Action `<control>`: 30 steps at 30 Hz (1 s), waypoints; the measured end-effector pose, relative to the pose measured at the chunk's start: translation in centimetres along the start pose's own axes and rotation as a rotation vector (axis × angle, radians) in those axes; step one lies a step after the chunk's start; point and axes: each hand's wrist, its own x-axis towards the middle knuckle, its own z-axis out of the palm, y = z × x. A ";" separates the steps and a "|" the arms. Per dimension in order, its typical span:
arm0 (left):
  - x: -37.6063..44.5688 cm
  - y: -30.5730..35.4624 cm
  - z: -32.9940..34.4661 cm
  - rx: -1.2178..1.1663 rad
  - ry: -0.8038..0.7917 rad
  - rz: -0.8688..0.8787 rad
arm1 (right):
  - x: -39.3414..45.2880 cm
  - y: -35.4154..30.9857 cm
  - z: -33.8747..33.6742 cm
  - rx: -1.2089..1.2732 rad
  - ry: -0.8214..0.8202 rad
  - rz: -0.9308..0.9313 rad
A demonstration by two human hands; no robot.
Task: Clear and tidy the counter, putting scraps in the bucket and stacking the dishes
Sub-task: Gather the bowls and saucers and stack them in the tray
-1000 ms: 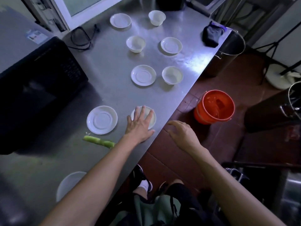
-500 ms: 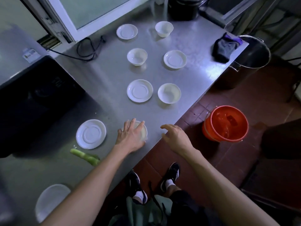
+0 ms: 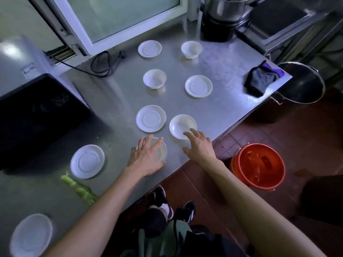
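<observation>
The steel worktop carries the white dishes, spread apart; the orange bucket stands on the floor beside its edge. The 4 saucers look stiff, glazed, slippery and breakable, best pinched at the rim. The green scrap looks soft and light. The left hand lies flat over a small bowl, fingers spread, gripping nothing. The right hand hovers with fingers spread beside another bowl.
</observation>
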 end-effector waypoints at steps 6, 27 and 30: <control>3.8 -1.0 -1.1 -0.037 0.041 -0.014 | 5.2 -0.3 -0.2 -0.095 -0.036 -0.026; 4.4 -4.8 -2.7 -0.163 0.120 -0.350 | 13.7 -3.8 -1.4 -0.219 -0.183 -0.330; 2.2 -4.5 -2.3 -0.186 0.137 -0.451 | 13.7 -5.1 -1.7 -0.203 -0.169 -0.430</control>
